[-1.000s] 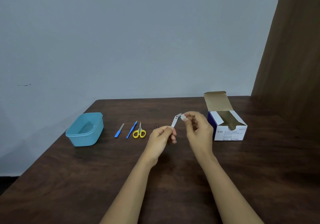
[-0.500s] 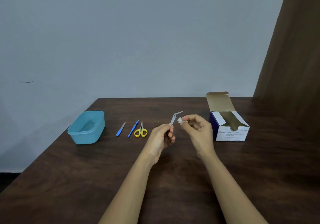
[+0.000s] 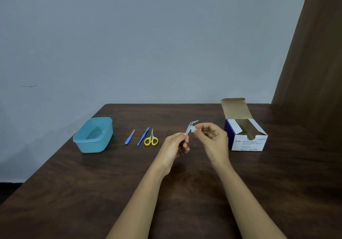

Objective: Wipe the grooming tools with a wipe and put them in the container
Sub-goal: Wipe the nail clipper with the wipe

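Pinched upright in the left hand (image 3: 175, 146), a nail clipper (image 3: 188, 131) is held lever-open above the table (image 3: 185, 192); the right hand (image 3: 212, 138) pinches a small wipe (image 3: 193, 129), now moved from lever tip to body. Wiping seems unfinished; the blue container (image 3: 92, 142) sits well left

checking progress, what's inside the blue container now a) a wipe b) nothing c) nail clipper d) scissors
b: the blue container shows only its bare floor; the scissors lie on the table and the left hand holds the nail clipper.
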